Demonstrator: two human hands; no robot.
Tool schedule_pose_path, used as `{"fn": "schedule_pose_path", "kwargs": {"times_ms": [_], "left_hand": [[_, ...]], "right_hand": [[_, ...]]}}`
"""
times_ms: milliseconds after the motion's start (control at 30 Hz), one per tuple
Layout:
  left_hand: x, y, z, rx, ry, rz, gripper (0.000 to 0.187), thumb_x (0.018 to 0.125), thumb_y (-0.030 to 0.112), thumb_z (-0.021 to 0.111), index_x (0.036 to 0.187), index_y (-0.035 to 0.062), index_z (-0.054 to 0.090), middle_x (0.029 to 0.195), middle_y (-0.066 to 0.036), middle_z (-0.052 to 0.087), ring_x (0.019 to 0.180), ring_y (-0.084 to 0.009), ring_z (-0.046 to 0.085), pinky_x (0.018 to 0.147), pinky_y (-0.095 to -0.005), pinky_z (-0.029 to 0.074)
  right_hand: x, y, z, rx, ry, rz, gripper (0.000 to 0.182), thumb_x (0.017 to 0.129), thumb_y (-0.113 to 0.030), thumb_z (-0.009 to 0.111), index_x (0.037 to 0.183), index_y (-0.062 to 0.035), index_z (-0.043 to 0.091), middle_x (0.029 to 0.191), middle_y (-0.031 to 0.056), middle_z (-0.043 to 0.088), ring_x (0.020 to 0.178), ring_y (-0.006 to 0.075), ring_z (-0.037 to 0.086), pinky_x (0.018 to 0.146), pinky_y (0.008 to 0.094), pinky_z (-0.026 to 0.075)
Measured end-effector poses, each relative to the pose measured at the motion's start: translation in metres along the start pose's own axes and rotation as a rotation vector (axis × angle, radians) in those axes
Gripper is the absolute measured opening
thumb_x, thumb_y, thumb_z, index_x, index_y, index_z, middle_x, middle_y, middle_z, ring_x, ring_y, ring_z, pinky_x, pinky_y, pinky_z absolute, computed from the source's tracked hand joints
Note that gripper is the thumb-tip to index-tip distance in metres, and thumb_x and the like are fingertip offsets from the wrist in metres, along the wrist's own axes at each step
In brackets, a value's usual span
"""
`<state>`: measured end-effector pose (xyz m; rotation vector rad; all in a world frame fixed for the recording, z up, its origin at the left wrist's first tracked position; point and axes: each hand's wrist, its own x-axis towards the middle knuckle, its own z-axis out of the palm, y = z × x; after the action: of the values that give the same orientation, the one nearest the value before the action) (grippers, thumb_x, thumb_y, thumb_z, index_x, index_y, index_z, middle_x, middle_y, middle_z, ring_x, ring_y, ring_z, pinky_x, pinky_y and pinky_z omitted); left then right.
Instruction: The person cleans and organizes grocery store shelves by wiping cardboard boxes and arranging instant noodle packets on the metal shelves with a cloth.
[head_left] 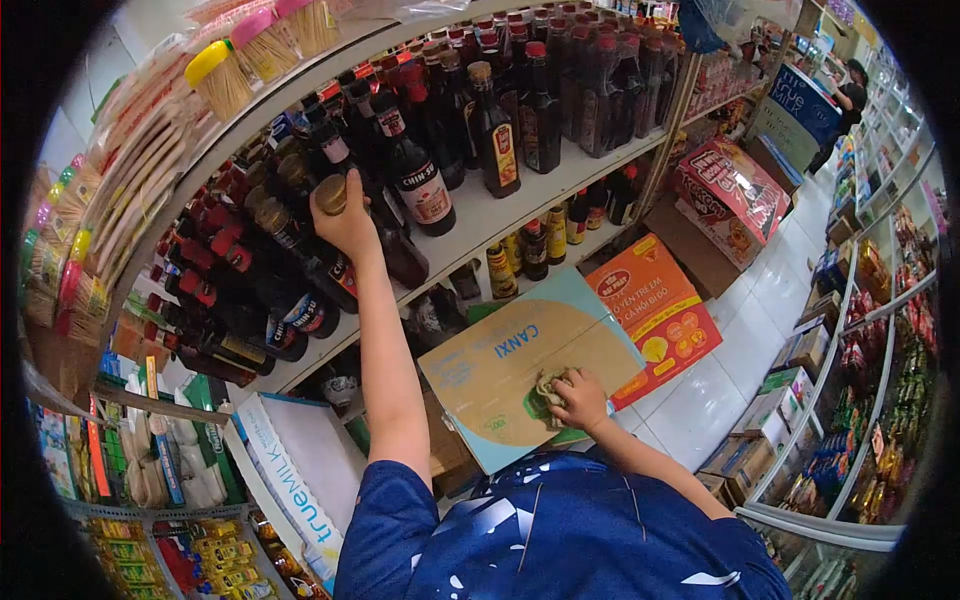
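My left hand (350,225) is closed around the top of a sauce bottle, whose gold-brown cap (331,195) shows between thumb and fingers; most of its body is hidden. Dark sauce bottles crowd around it, including one with a pink label (428,195) just to the right and a bottle with a yellow-orange label (502,155) farther along. Lower down, my right hand (580,402) grips a crumpled beige-green cloth (547,388). Hand and cloth rest on the flat face of a blue-and-tan cardboard box (490,400).
The bottles stand on a white shelf (560,185), with smaller bottles (533,245) on the tier below. An orange box (655,310) and a pink carton (735,195) sit to the right. An open white carton (290,480) is at lower left. Another person (852,95) is down the aisle.
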<state>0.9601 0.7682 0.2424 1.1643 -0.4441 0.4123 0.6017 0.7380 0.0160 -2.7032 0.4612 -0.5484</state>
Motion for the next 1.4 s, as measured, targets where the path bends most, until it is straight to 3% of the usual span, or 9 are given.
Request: {"fn": "schedule_pose_path", "kwargs": {"times_ms": [367, 633, 800, 967, 1133, 1167, 1200, 1333, 1400], "left_hand": [[0.017, -0.026, 0.013, 0.114, -0.006, 0.092, 0.034, 0.071, 0.023, 0.071, 0.085, -0.0008, 0.051, 0.074, -0.006, 0.056, 0.054, -0.0118, 0.052, 0.047, -0.0211, 0.043], [0.021, -0.034, 0.005, 0.387, -0.015, 0.197, 0.035, 0.07, 0.013, 0.07, 0.094, -0.0007, 0.05, 0.091, -0.01, 0.055, 0.081, -0.0203, 0.051, 0.076, -0.0323, 0.041], [0.03, -0.059, -0.014, 0.635, -0.12, 0.294, 0.076, 0.07, 0.026, 0.071, 0.125, -0.0053, 0.028, 0.119, -0.023, 0.04, 0.11, -0.0329, 0.041, 0.097, -0.0396, 0.031], [-0.033, -0.017, -0.023, 0.777, 0.011, 0.55, 0.065, 0.076, 0.026, 0.064, 0.124, -0.0023, 0.032, 0.121, -0.021, 0.037, 0.111, -0.0338, 0.038, 0.093, -0.0427, 0.032], [-0.164, -0.005, -0.033, 0.459, -0.38, 0.354, 0.048, 0.08, 0.01, 0.054, 0.123, 0.001, 0.033, 0.121, -0.015, 0.037, 0.106, -0.0272, 0.04, 0.089, -0.0377, 0.033], [-0.198, 0.007, -0.034, 0.362, -0.498, 0.13, 0.046, 0.081, 0.01, 0.053, 0.121, 0.0012, 0.034, 0.12, -0.015, 0.038, 0.105, -0.0268, 0.04, 0.088, -0.0369, 0.033], [-0.226, -0.01, -0.048, 0.271, -0.63, -0.047, 0.044, 0.081, 0.011, 0.051, 0.121, 0.0008, 0.035, 0.119, -0.015, 0.038, 0.104, -0.0267, 0.039, 0.089, -0.0373, 0.031], [-0.31, -0.019, -0.091, 0.416, -1.2, -0.217, 0.05, 0.084, 0.022, 0.046, 0.128, 0.0038, 0.03, 0.129, -0.018, 0.031, 0.119, -0.0339, 0.029, 0.098, -0.0419, 0.023], [-0.334, -0.012, -0.106, 0.474, -1.314, -0.257, 0.053, 0.084, 0.026, 0.045, 0.13, 0.0055, 0.028, 0.132, -0.019, 0.028, 0.122, -0.0352, 0.027, 0.099, -0.0427, 0.021]], "right_hand": [[-0.001, 0.001, 0.003, 0.012, 0.005, 0.017, 0.038, 0.058, -0.03, 0.067, 0.09, -0.0131, 0.056, 0.086, 0.01, 0.049, 0.082, 0.0294, 0.048, 0.069, 0.0404, 0.041], [-0.006, 0.002, 0.006, 0.072, 0.05, 0.017, 0.037, 0.059, -0.032, 0.066, 0.088, -0.013, 0.054, 0.086, 0.0106, 0.05, 0.08, 0.03, 0.049, 0.066, 0.0406, 0.042], [-0.008, 0.006, 0.01, 0.076, 0.035, 0.003, 0.038, 0.058, -0.034, 0.066, 0.088, -0.013, 0.053, 0.086, 0.0104, 0.048, 0.078, 0.0298, 0.049, 0.063, 0.042, 0.041], [-0.008, 0.003, 0.004, 0.071, 0.089, -0.005, 0.036, 0.062, -0.031, 0.065, 0.089, -0.0108, 0.052, 0.089, 0.0114, 0.047, 0.083, 0.0297, 0.048, 0.067, 0.0404, 0.042], [-0.012, 0.003, 0.009, 0.093, 0.069, 0.03, 0.042, 0.06, -0.032, 0.066, 0.094, -0.0102, 0.051, 0.089, 0.011, 0.047, 0.085, 0.0299, 0.048, 0.07, 0.0411, 0.041], [-0.012, 0.004, 0.01, 0.101, 0.064, 0.026, 0.04, 0.061, -0.031, 0.065, 0.092, -0.0099, 0.052, 0.089, 0.0112, 0.047, 0.085, 0.0297, 0.048, 0.07, 0.0409, 0.041], [-0.011, 0.004, 0.01, 0.11, 0.06, 0.021, 0.037, 0.062, -0.031, 0.065, 0.09, -0.0095, 0.052, 0.089, 0.0114, 0.047, 0.084, 0.0296, 0.048, 0.069, 0.0406, 0.042], [-0.008, 0.0, 0.009, 0.158, 0.07, 0.099, 0.04, 0.061, -0.03, 0.065, 0.092, -0.009, 0.053, 0.093, 0.0124, 0.048, 0.086, 0.0321, 0.048, 0.071, 0.0425, 0.042], [-0.001, 0.003, 0.016, 0.423, 0.014, 0.387, 0.045, 0.063, -0.028, 0.064, 0.102, -0.0078, 0.052, 0.102, 0.0134, 0.049, 0.096, 0.0306, 0.048, 0.076, 0.0406, 0.042]]}}
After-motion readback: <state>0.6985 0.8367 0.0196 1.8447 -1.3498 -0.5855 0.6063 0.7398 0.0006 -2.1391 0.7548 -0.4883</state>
